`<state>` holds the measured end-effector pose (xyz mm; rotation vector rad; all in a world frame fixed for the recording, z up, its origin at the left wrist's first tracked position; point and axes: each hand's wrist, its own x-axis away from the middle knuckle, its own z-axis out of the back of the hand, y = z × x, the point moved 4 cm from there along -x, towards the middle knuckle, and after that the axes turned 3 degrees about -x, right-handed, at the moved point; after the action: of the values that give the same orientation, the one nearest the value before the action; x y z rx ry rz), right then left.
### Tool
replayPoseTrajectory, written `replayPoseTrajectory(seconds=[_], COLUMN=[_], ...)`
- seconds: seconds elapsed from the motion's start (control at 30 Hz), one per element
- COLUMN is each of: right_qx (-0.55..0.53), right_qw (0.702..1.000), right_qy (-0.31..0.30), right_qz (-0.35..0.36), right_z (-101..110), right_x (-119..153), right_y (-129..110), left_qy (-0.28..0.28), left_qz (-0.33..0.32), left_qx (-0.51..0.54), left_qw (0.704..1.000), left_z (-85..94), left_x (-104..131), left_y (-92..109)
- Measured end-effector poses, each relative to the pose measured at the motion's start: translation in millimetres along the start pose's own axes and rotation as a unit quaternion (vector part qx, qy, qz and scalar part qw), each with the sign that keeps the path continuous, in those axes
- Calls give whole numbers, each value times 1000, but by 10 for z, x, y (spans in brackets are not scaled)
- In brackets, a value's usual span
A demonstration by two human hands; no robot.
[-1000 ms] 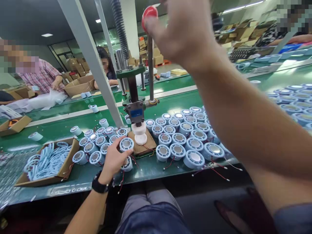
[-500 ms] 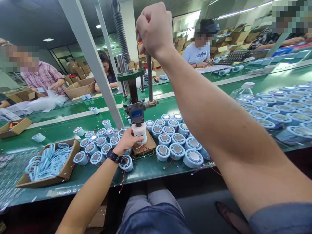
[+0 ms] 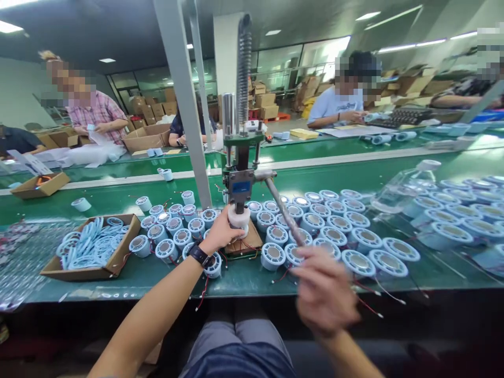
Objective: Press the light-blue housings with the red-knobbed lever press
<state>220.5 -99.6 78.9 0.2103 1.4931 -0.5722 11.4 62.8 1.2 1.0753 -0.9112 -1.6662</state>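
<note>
A hand press (image 3: 241, 184) stands on the green table, its white plastic head (image 3: 239, 214) low over the wooden base (image 3: 252, 242). My left hand (image 3: 221, 230) is closed around the blue-and-white round part under that head, which its fingers largely cover. Blurred by motion, my right hand (image 3: 325, 289) wraps the lower end of the press's metal lever (image 3: 287, 212), which slants down toward me. Many light-blue round units (image 3: 272, 256) with grey centres and thin wires stand on both sides of the press.
At the left, a cardboard tray (image 3: 128, 244) holds blue rings (image 3: 92, 244). A clear bottle (image 3: 405, 189) lies tilted at the right among more units. A grey post (image 3: 185, 105) rises behind the press. Several people work across the table.
My right hand has come down from high up, swinging the lever from upright to a slant toward me. My left hand stays at the part under the press. The camera view has shifted.
</note>
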Motion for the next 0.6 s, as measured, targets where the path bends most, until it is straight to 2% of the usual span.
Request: replayPoseTrajectory(seconds=[0.03,0.07,0.1,0.17,0.27,0.33,0.4,0.5,0.6], right_qx=[3,3,5,6,31,20,-2,-9,-33], right_qw=[1000,1000,999,999,997,999,991,972,974], right_qy=[-6,-16,-33,-37,-18,-38,-84,-121,-98], right_qz=[11,17,17,38,65,1,-101,-201,-200], right_z=[1,-9,-26,-46,-172,-425,-779,-1203,-1304], right_x=[181,223,131,-383,-1499,-2136,-2531,-2738,-2773], right_y=[5,21,44,95,292,556,840,1131,1311], left_qy=[-1,-2,-1,13,61,83,90,88,109], left_qz=[-5,-9,-9,-5,21,45,69,87,83], left_qx=[-2,-1,3,22,32,11,-24,-65,-85], left_qw=[1000,1000,1000,1000,997,995,993,990,987], left_z=[-5,-11,-19,-30,-33,-26,-10,26,154], left_x=[-3,-3,-1,8,29,55,121,407,992], left_y=[-17,-29,-37,-38,-4,47,125,302,477])
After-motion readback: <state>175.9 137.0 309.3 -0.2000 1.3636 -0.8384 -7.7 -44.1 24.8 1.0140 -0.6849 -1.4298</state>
